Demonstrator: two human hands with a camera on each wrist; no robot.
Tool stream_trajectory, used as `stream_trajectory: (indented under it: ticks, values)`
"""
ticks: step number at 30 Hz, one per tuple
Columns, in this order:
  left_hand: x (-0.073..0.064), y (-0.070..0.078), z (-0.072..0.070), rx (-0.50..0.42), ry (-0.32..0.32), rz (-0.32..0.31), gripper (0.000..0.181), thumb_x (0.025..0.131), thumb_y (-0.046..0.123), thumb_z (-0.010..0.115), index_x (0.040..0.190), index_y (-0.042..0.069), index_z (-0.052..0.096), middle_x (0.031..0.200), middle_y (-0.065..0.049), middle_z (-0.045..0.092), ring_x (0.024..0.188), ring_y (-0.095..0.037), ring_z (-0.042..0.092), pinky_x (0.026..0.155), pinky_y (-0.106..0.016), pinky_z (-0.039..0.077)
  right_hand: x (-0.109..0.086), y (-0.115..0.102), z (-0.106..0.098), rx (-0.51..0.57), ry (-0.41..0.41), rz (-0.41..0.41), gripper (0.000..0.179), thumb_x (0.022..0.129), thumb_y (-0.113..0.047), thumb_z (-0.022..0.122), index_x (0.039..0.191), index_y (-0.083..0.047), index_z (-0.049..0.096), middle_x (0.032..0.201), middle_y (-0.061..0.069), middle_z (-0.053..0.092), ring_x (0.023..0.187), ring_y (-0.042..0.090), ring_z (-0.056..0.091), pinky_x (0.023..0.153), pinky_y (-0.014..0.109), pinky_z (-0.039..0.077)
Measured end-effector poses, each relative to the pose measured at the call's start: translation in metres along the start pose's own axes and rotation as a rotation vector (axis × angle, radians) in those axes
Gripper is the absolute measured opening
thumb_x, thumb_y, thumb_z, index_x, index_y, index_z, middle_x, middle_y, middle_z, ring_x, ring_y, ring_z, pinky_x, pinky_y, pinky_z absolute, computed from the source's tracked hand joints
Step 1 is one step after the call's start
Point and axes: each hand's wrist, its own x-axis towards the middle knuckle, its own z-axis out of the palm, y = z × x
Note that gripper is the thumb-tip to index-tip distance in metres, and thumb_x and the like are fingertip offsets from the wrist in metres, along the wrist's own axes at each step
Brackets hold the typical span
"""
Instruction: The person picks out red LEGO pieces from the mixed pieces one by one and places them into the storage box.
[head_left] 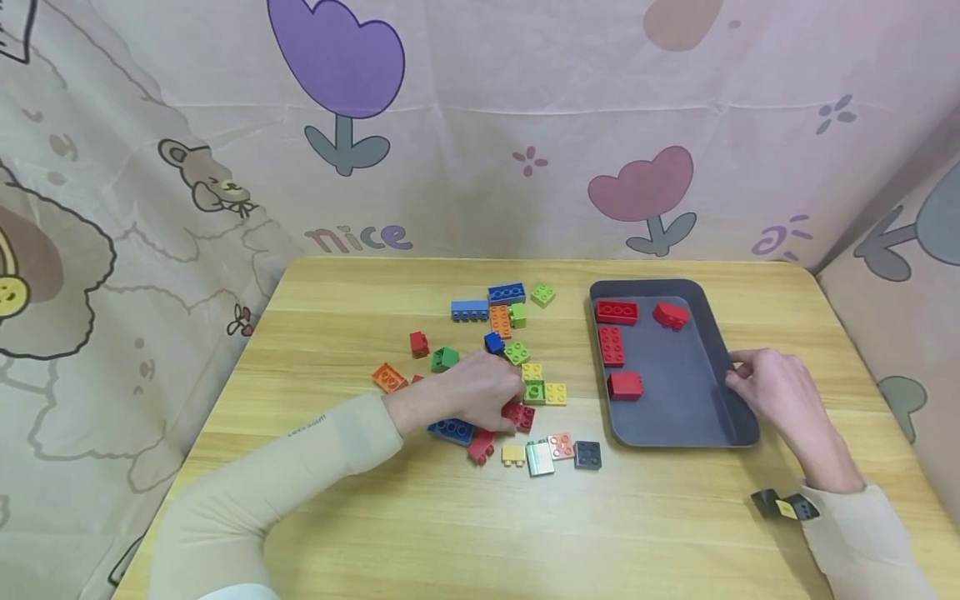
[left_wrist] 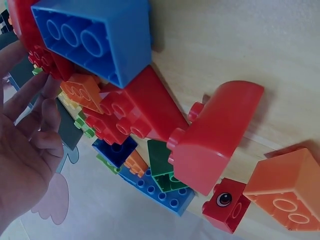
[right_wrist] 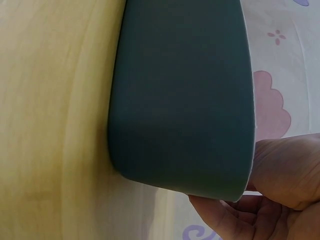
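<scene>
My left hand [head_left: 483,390] reaches into a loose pile of toy building blocks and pinches a dark red block [head_left: 522,417] between thumb and fingers. In the left wrist view, that hand [left_wrist: 30,125] has its fingertips at the studded dark red block [left_wrist: 47,62]. At the right, my right hand [head_left: 776,392] grips the side rim of a dark grey tray [head_left: 678,435], thumb over the edge. The right wrist view has the tray wall [right_wrist: 185,100] up close, with the right hand [right_wrist: 270,200] at its corner. Several red blocks, one being a studded block [head_left: 611,346], lie inside the tray.
Around the left hand lie blue blocks [head_left: 469,311], an orange block [head_left: 389,377], a green block [head_left: 445,359], yellow blocks [head_left: 556,394] and a black block [head_left: 588,455]. A printed cloth [head_left: 480,192] hangs behind the wooden table [head_left: 450,533].
</scene>
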Motion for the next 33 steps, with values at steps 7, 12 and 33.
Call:
stream_trajectory:
  ticks: [7,12,33]
  values:
    - [0.0,0.0,0.001,-0.003,0.008,0.007,0.032,0.086,0.054,0.082,0.09,0.023,0.078,0.076,0.011,0.062,0.063,-0.004,0.049,0.053,-0.019,0.032,0.0,0.0,0.0,-0.005,-0.001,-0.001,0.036,0.088,-0.005,0.071,0.115,0.017,0.069,0.088,0.027,0.077,0.064,0.029,0.066,0.057,0.04,0.044]
    - [0.0,0.0,0.001,-0.004,0.01,0.016,0.031,0.087,0.053,0.082,0.087,0.023,0.077,0.075,0.011,0.06,0.062,-0.004,0.048,0.053,-0.019,0.031,0.001,0.0,0.0,-0.007,0.006,-0.011,0.035,0.087,-0.005,0.072,0.114,0.017,0.07,0.088,0.027,0.077,0.063,0.027,0.065,0.056,0.039,0.043]
    - [-0.003,0.001,-0.012,-0.017,0.003,0.011,0.029,0.089,0.05,0.081,0.085,0.022,0.076,0.074,0.011,0.059,0.062,-0.004,0.045,0.055,-0.019,0.033,0.0,0.0,0.0,0.002,0.0,0.002,0.035,0.088,-0.005,0.072,0.115,0.017,0.07,0.089,0.027,0.077,0.062,0.023,0.063,0.056,0.037,0.042]
